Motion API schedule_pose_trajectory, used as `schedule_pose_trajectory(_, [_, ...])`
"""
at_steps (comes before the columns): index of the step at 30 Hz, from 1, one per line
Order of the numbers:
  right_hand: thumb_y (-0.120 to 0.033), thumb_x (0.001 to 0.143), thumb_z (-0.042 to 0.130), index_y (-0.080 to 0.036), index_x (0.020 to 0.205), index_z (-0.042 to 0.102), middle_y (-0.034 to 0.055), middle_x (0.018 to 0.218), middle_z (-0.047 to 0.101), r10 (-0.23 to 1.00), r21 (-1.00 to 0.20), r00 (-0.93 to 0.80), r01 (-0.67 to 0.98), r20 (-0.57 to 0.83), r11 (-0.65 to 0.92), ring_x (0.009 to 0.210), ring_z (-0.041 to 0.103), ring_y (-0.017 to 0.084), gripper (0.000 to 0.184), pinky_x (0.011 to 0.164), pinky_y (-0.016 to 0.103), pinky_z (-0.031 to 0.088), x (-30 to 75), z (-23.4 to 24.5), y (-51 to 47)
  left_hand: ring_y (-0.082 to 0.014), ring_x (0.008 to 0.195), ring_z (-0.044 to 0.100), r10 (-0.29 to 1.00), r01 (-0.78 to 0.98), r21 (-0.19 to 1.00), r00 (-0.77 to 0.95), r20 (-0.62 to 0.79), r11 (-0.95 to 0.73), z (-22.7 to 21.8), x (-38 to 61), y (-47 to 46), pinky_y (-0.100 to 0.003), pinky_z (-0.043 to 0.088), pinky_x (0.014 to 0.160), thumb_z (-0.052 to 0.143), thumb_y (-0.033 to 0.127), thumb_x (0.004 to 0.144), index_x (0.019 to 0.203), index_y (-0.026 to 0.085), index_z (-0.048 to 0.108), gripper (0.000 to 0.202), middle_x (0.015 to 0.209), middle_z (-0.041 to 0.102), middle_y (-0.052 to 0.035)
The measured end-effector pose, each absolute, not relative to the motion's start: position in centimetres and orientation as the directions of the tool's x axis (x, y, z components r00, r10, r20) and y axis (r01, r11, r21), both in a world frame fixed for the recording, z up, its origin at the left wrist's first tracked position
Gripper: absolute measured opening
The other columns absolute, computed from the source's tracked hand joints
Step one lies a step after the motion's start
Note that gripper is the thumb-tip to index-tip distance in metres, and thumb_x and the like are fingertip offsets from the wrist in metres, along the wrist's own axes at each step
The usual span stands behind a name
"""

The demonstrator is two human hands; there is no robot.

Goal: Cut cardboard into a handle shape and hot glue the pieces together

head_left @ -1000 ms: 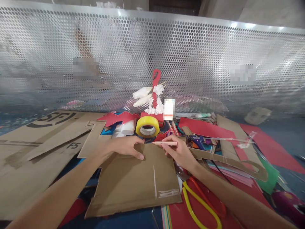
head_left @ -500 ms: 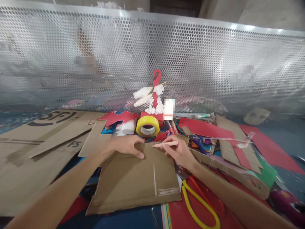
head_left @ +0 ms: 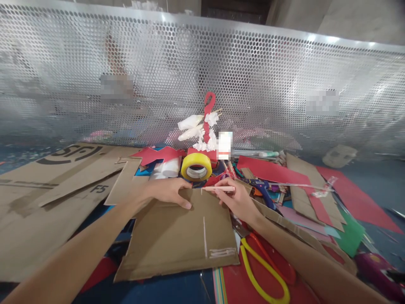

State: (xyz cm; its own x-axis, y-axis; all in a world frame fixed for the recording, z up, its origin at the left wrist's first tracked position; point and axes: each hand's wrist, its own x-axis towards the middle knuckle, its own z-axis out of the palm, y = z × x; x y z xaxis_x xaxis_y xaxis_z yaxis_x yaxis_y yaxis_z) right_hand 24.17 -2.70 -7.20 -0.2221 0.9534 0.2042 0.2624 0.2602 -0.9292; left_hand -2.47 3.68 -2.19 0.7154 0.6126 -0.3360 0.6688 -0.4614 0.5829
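A brown cardboard piece (head_left: 171,240) lies in front of me, with white lines drawn near its right side and a short white mark at its far edge. My left hand (head_left: 171,191) grips the far left part of that cardboard, thumb on top and fingers over the edge. In my right hand (head_left: 236,198) is a pale pink pencil (head_left: 223,188), pinched between thumb and fingers, its tip at the far edge. Scissors (head_left: 265,270) with yellow and red handles lie under my right forearm. Just beyond the hands stands a yellow tape roll (head_left: 196,166).
Large cardboard sheets (head_left: 38,211) cover the left. Red paper (head_left: 272,171), a blue glue gun (head_left: 264,190) and several scraps lie at the right. White paper flowers on a red strip (head_left: 207,126) stand before the perforated metal panel (head_left: 253,76).
The pencil tip has shifted slightly up at the cardboard's far edge, and a short white mark now shows there. My left hand has stayed in place.
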Motion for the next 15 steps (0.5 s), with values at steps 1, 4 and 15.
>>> schedule_pose_trajectory(1, [-0.037, 0.092, 0.063, -0.019, 0.096, 0.064, 0.0018, 0.082, 0.072, 0.951, -0.924, -0.231, 0.276, 0.205, 0.266, 0.061, 0.065, 0.013, 0.018, 0.059, 0.024, 0.050, 24.17, -7.13, -2.71, -0.0240, 0.090, 0.067, 0.616, 0.672, 0.581, 0.712, -0.337, -0.459, -2.21, -2.47, 3.69, -0.027, 0.045, 0.071, 0.073, 0.059, 0.075, 0.101, 0.021, 0.069, 0.046, 0.101, 0.074, -0.0017])
schedule_pose_trajectory(4, [-0.035, 0.092, 0.063, -0.019, 0.092, 0.065, 0.0008, 0.075, 0.069, 0.947, -0.908, -0.236, 0.308, 0.217, 0.284, 0.063, 0.064, 0.014, 0.016, 0.058, 0.024, 0.048, 24.16, -6.97, -2.77, -0.0254, 0.093, 0.068, 0.614, 0.671, 0.583, 0.713, -0.339, -0.458, -2.21, -2.47, 3.70, -0.027, 0.045, 0.073, 0.073, 0.061, 0.075, 0.104, 0.021, 0.070, 0.049, 0.103, 0.075, -0.0025])
schedule_pose_trajectory(15, [-0.035, 0.092, 0.063, -0.019, 0.092, 0.065, 0.0001, 0.074, 0.068, 0.946, -0.906, -0.236, 0.308, 0.224, 0.291, 0.061, 0.063, 0.013, 0.016, 0.057, 0.023, 0.046, 24.31, -6.82, -2.83, -0.0255, 0.094, 0.067, 0.617, 0.680, 0.566, 0.709, -0.342, -0.467, -2.16, -2.37, 3.67, -0.027, 0.045, 0.073, 0.072, 0.060, 0.076, 0.105, 0.021, 0.069, 0.049, 0.105, 0.074, -0.0026])
